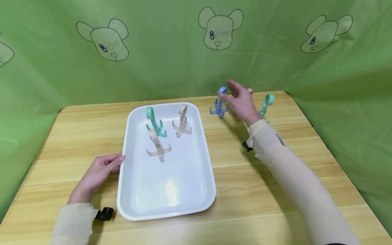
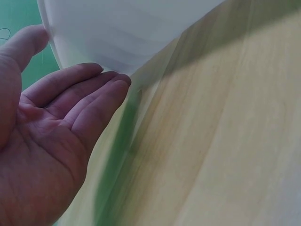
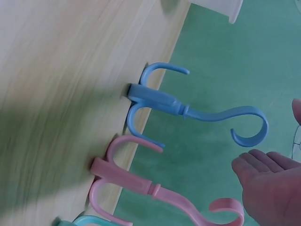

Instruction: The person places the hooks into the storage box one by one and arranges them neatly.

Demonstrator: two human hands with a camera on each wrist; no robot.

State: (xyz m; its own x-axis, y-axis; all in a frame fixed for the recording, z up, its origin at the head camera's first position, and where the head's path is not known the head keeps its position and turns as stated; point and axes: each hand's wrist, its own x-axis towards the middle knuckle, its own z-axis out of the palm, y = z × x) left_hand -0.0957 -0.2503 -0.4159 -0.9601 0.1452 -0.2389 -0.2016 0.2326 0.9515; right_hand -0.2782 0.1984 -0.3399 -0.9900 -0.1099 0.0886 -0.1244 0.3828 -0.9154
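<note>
Blue hanging hook (image 1: 218, 108) stands on its prongs on the wooden tabletop (image 1: 232, 190), in the upper right of the head view, and my right hand (image 1: 244, 104) is just beside its curl. I count six hooks: three on the wood, namely the blue one, a pink hook (image 1: 250, 91) mostly behind my hand and a loose mint-green hook (image 1: 264, 108) farther right; three in the one white tray (image 1: 183, 177), namely a rear beige hook (image 1: 182, 126), a front beige hook (image 1: 159, 149) and a mint-green tray hook (image 1: 157, 130). They stand upright, I judge, because spread prongs make a foot and leave the curl up for fingers. My left hand (image 1: 98, 172) pinches the tray's left rim, probably so it cannot slide.

In the left wrist view, my thumb meets the tray's edge at upper left; my four fingers lie close together, slightly bent, along its outer side.

In the right wrist view, three hooks show: blue at centre, pink below it, a sliver of mint-green at the bottom left. At lower right my fingers are together with the thumb well apart, pinching nothing; that gap, I judge, suits the curl's width.
</note>
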